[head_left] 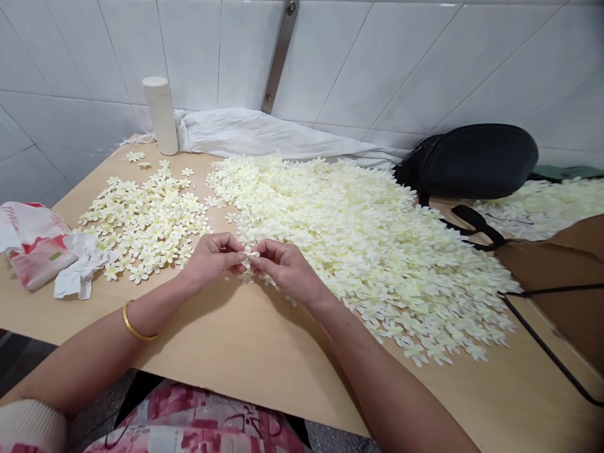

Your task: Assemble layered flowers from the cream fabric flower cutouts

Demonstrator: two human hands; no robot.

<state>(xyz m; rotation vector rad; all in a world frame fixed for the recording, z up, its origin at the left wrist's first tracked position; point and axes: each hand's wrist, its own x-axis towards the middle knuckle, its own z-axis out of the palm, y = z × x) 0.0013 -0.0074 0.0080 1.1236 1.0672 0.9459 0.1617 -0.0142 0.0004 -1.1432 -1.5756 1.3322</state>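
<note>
Your left hand [212,258] and right hand [290,267] met over the table [226,340], their fingers [270,248] pinching a small white flower [250,255]. Left of your fingers lay a small pile of flowers [151,226], and farther left a crumpled tissue [81,267] beside a pink-and-white packet [35,245]. A large heap of flowers [340,220] spread beyond and right of them. Well beyond your fingers, leftward, stood a white bottle [161,119]; a black bag [481,160] lay far to their right.

L flower pile [151,220] & R flower pile [340,233] side by side on tbl [231,340]. Bottle [162,119] behind L pile, cloth [245,132] behind R pile, bag [481,163] back R. Tissue [82,264] L, cardboard [561,264] far R.
</note>
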